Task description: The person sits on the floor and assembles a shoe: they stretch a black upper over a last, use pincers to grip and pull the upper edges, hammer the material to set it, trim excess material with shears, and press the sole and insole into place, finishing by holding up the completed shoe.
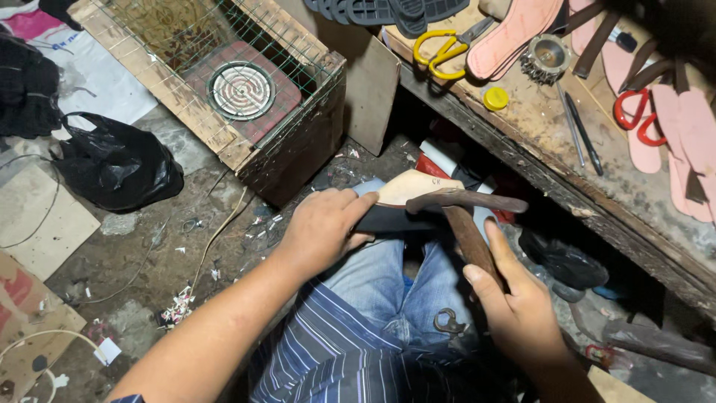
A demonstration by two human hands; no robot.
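Observation:
My left hand [324, 227] grips a shoe sole [406, 186], tan on top and dark underneath, resting over my lap. My right hand [518, 302] holds the wooden handle of a hammer [466, 205]. Its dark metal head lies across the tan sole, touching its edge. My jeans-clad knees [380, 287] sit below both hands.
A wooden box with wire mesh and a coil heater [242, 89] stands at upper left. A workbench [537, 127] at right carries yellow scissors [444, 52], red scissors [638, 119], pink soles [686, 142], pens and a yellow cap. A black bag [119, 168] lies on the littered floor.

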